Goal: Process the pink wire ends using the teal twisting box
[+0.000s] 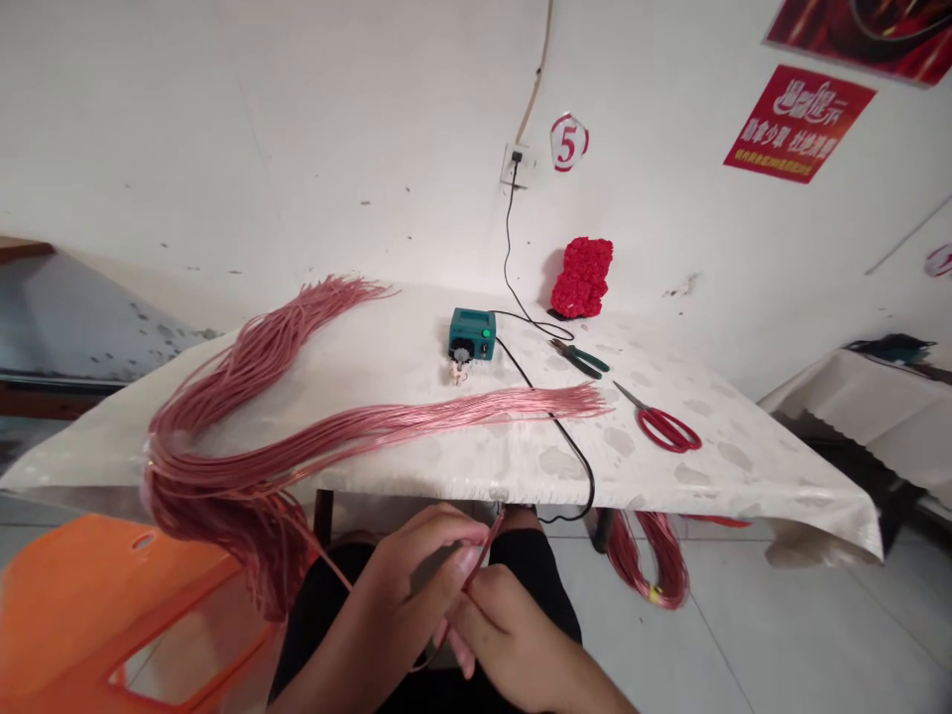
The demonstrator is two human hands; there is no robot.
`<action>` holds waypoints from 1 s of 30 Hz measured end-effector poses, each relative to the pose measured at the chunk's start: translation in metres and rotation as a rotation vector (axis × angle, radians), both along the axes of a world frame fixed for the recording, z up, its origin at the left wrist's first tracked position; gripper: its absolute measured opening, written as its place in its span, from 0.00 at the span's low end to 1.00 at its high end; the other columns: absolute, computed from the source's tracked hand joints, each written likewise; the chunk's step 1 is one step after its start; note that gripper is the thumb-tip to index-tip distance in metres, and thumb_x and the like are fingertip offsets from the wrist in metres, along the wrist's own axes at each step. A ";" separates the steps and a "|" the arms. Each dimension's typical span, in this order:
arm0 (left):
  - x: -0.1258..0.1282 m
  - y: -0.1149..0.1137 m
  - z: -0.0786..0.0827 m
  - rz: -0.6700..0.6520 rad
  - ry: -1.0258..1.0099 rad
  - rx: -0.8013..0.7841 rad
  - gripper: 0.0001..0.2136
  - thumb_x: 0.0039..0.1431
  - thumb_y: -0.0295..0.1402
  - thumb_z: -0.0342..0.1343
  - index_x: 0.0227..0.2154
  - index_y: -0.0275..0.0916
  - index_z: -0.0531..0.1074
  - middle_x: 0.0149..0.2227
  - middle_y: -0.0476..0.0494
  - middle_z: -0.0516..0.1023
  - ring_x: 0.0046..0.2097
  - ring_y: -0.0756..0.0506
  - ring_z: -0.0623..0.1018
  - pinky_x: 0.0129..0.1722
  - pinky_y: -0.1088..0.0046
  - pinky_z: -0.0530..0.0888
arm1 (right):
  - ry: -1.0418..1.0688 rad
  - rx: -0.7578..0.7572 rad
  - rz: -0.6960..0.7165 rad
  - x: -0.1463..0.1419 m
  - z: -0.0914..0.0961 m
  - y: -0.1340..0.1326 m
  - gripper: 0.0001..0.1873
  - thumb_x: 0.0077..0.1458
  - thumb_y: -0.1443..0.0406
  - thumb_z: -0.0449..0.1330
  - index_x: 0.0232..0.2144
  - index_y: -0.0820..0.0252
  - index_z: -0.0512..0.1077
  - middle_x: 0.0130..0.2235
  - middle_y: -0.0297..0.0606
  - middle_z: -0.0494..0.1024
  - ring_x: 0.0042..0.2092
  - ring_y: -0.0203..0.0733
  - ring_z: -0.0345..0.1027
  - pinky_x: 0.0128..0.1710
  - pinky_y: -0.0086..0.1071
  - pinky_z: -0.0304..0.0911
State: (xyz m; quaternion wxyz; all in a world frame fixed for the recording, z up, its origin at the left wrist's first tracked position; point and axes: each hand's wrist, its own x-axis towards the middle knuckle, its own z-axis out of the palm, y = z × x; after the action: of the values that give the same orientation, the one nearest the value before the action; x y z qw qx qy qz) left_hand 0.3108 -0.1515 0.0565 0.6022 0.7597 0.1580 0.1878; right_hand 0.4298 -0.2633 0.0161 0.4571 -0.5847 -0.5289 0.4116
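Head view, pink wire (pixel 494 531) against left fingers (pixel 465 560), running down to right fingers (pixel 488 597)

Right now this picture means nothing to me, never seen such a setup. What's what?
There's no machine arm here: a person works bare-handed, and the one picture comes from a camera worn on the head, looking forward and down. The left hand and right hand hold a thin pink strand between them, just off the table's near edge. On the table lie a big bundle of pink strands, hanging over the near edge, a small green box, pliers, scissors and a bumpy red object.
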 end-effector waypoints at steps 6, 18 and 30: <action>0.006 -0.012 0.002 0.058 -0.016 -0.051 0.11 0.67 0.41 0.54 0.40 0.41 0.77 0.35 0.50 0.76 0.19 0.56 0.74 0.17 0.82 0.73 | -0.035 0.006 0.018 -0.003 -0.008 0.000 0.22 0.70 0.63 0.46 0.24 0.60 0.67 0.21 0.31 0.68 0.25 0.33 0.65 0.30 0.26 0.64; -0.008 -0.014 -0.013 0.203 0.026 -0.101 0.05 0.63 0.37 0.58 0.35 0.44 0.77 0.27 0.53 0.78 0.28 0.53 0.75 0.24 0.81 0.70 | -0.061 0.170 -0.176 0.031 0.011 -0.022 0.06 0.64 0.64 0.58 0.37 0.58 0.74 0.31 0.32 0.74 0.30 0.33 0.66 0.32 0.28 0.63; -0.011 -0.031 -0.019 0.281 0.004 0.049 0.05 0.62 0.32 0.58 0.32 0.46 0.79 0.28 0.56 0.80 0.30 0.53 0.78 0.31 0.82 0.73 | -0.119 0.366 -0.353 0.012 0.016 -0.022 0.06 0.61 0.70 0.61 0.39 0.57 0.77 0.27 0.30 0.72 0.28 0.32 0.68 0.30 0.28 0.66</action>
State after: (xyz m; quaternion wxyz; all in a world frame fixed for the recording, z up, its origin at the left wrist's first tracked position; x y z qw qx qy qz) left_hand 0.3000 -0.1825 0.0377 0.5509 0.7449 0.2595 0.2725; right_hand 0.4417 -0.2853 0.0325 0.5883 -0.5986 -0.5103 0.1877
